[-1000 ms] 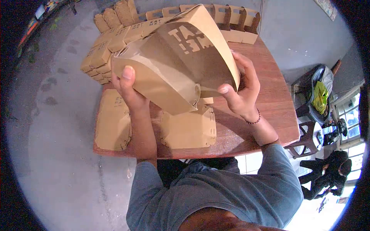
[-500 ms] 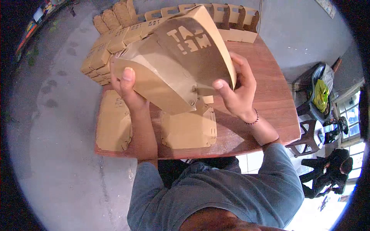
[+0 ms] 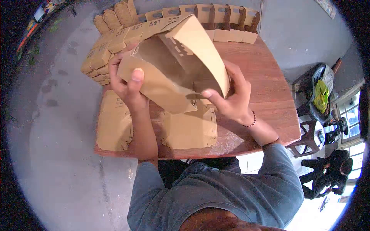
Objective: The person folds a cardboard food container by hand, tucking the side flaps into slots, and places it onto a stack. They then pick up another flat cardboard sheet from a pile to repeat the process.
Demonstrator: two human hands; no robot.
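Between my two hands, above the table, I hold a partly folded brown cardboard box (image 3: 162, 90), tilted with its open side toward me. My left hand (image 3: 131, 82) grips its left wall, thumb on the outer face. On the right, my right hand (image 3: 233, 92) holds the other wall, its thumb at the front corner and fingers behind the panel. Cut-out lettering shows on the inside of the upper panel. Beneath the box lies a flat cardboard blank (image 3: 189, 131); another flat blank (image 3: 113, 123) lies left of my left forearm.
Closed boxes (image 3: 111, 44) are stacked at the table's back left. A row of open cardboard boxes (image 3: 221, 21) lines the back edge. The wooden table (image 3: 266, 88) extends right. Beyond it are a stool (image 3: 312, 136), a bag-filled bin (image 3: 322, 92) and another person (image 3: 327, 171).
The box has tipped and its upper panel has come lower, narrowing the opening. My right hand has moved slightly left and down; my left thumb has shifted a little right.
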